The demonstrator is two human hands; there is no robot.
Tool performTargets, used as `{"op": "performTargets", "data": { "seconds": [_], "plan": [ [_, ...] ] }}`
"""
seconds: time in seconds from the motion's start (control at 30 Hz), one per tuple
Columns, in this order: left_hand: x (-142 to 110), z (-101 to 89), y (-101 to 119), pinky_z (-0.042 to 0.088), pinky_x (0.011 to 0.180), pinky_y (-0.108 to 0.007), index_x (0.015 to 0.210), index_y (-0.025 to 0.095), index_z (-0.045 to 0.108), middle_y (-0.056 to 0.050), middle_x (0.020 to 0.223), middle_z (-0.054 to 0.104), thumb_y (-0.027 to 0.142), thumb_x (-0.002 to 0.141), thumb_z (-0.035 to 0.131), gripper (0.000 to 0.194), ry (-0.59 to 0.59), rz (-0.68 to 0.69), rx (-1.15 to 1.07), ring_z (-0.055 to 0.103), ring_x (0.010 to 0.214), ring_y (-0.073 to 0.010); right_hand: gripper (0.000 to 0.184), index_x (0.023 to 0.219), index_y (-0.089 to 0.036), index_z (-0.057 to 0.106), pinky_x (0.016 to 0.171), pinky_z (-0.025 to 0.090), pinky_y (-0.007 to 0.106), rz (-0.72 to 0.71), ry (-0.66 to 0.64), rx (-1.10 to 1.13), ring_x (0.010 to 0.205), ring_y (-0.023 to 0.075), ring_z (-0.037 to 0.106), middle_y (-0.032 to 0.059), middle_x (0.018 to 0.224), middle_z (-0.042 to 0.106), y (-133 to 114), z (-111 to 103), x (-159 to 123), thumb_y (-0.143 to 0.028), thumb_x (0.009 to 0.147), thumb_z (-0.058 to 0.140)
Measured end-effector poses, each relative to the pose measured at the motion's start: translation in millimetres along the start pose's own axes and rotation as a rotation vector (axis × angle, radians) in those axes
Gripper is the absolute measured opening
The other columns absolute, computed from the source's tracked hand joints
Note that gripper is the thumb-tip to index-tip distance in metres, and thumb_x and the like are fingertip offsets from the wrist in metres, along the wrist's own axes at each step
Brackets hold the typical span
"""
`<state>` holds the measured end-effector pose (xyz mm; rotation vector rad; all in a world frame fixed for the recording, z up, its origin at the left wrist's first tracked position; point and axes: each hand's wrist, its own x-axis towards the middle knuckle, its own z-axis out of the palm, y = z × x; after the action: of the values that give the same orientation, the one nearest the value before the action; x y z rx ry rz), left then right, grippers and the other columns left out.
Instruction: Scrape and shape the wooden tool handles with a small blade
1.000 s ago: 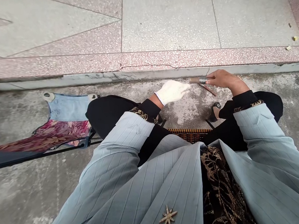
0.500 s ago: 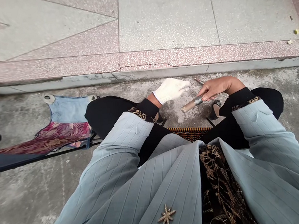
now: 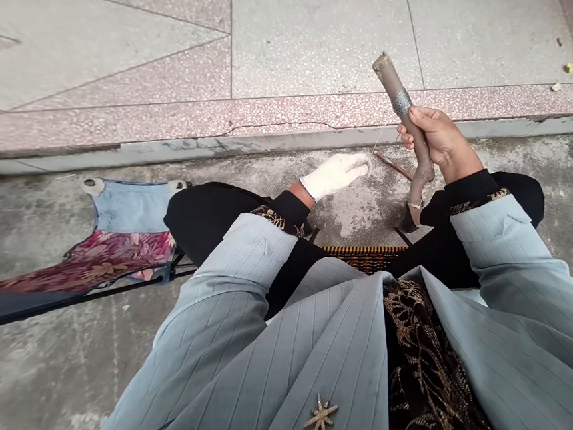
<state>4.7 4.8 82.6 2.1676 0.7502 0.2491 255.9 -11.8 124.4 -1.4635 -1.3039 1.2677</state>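
Observation:
My right hand (image 3: 437, 135) is closed round a crooked, grey-brown wooden stick (image 3: 418, 140), raised with its cut end pointing up and away. Several turns of thin grey wire (image 3: 402, 102) are wound tightly round the stick just above my thumb. My left hand (image 3: 338, 174), in a white knit glove, is held low to the left of the stick, its fingers pressed together. A fine strand of the wire shows between the gloved fingertips and the stick. Beneath the stick, a thin reddish-brown rod (image 3: 393, 164) lies on the concrete.
A low step with a pink and grey terrazzo top (image 3: 322, 44) runs across in front. To my left stands a folding chair (image 3: 125, 209) with blue and floral cloth. A woven seat edge (image 3: 365, 256) shows between my knees. Small leaves (image 3: 569, 68) lie at far right.
My right hand has turned and lifted the stick, swinging its cut end from lower left to upward and away. My gloved left hand has moved slightly right and down.

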Motion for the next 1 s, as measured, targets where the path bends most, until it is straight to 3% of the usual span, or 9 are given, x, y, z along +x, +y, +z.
{"op": "performTargets", "data": {
  "seconds": [0.07,0.2,0.3,0.4,0.53,0.67,0.73,0.87,1.0],
  "plan": [
    [1.1,0.1,1.9,0.042,0.072,-0.029,0.106,0.018,0.074,-0.003,0.08,0.071,0.033,0.102,0.046,0.032,-0.047,-0.009,0.165,0.062,0.071,-0.0165,0.058,0.105,-0.02,0.068,0.057,0.048,0.03,0.043,0.048,-0.166,0.065,0.017,0.057,0.0048,0.077,0.063,7.6,-0.9,5.1,-0.075,0.089,0.065],
    [2.4,2.6,3.4,0.038,0.067,-0.029,0.113,0.019,0.075,-0.005,0.084,0.074,0.036,0.105,0.046,0.035,-0.114,-0.001,0.45,0.065,0.073,-0.0189,0.043,0.113,-0.013,0.076,0.073,0.046,0.035,0.098,0.061,-0.817,0.088,0.0277,0.065,0.0133,0.095,0.074,11.5,2.9,5.9,-0.051,0.094,0.067],
    [2.0,5.4,0.9,0.034,0.063,-0.03,0.118,0.021,0.075,-0.007,0.088,0.076,0.038,0.106,0.045,0.036,-0.102,0.01,0.599,0.067,0.073,-0.0196,0.039,0.12,-0.013,0.076,0.076,0.044,0.037,0.149,-0.088,-1.186,0.098,0.0321,0.066,0.0184,0.11,0.076,4.7,9.6,2.7,-0.041,0.098,0.06],
    [0.8,5.5,-1.5,0.031,0.061,-0.03,0.119,0.023,0.075,-0.008,0.09,0.077,0.039,0.106,0.045,0.036,-0.092,0.007,0.659,0.067,0.072,-0.0196,0.036,0.115,-0.013,0.078,0.071,0.042,0.037,0.261,-0.362,-1.363,0.09,0.0306,0.067,0.0192,0.109,0.076,-2.2,13.3,1.7,-0.039,0.097,0.06],
    [-0.3,-0.9,-2.5,0.034,0.062,-0.031,0.114,0.023,0.077,-0.007,0.089,0.078,0.036,0.105,0.047,0.034,-0.054,-0.006,0.667,0.069,0.077,-0.0201,0.031,0.107,-0.018,0.084,0.07,0.042,0.036,0.333,-0.77,-1.25,0.081,0.024,0.066,0.012,0.097,0.078,-3.9,8.8,2.1,-0.042,0.092,0.071],
    [1.2,-5.6,-8.1,0.04,0.068,-0.03,0.111,0.022,0.078,-0.005,0.093,0.078,0.032,0.102,0.049,0.032,-0.009,-0.048,0.554,0.07,0.082,-0.0202,0.043,0.112,-0.021,0.085,0.068,0.044,0.03,0.26,-1.102,-0.7,0.071,0.0151,0.06,0.004,0.088,0.077,-2.5,-4.2,-1.1,-0.054,0.085,0.078],
    [2.8,-4.9,-12.4,0.043,0.071,-0.03,0.111,0.021,0.078,-0.005,0.095,0.078,0.03,0.1,0.051,0.03,0.01,-0.062,0.423,0.069,0.084,-0.0198,0.047,0.116,-0.021,0.083,0.065,0.043,0.028,0.158,-1.037,-0.439,0.066,0.0119,0.056,0.0013,0.082,0.075,-4.5,-11.3,-4.7,-0.055,0.082,0.08],
    [4.8,-2.6,-14.7,0.047,0.076,-0.029,0.118,0.017,0.075,-0.005,0.101,0.078,0.03,0.101,0.047,0.035,0.048,-0.083,0.206,0.068,0.084,-0.0178,0.046,0.106,-0.018,0.081,0.058,0.039,0.026,0.026,-0.583,-0.041,0.06,0.0103,0.048,-0.0016,0.071,0.065,-14.3,-15.9,-13.8,-0.055,0.079,0.084],
    [4.4,-1.1,-9.8,0.045,0.076,-0.03,0.102,0.015,0.073,-0.004,0.088,0.073,0.029,0.1,0.043,0.033,0.028,-0.057,0.192,0.064,0.078,-0.0175,0.041,0.083,-0.017,0.073,0.055,0.036,0.027,0.039,-0.31,0.048,0.058,0.0104,0.045,-0.0007,0.067,0.057,-20.4,-5.1,-18.0,-0.055,0.077,0.088]
  ]
}}
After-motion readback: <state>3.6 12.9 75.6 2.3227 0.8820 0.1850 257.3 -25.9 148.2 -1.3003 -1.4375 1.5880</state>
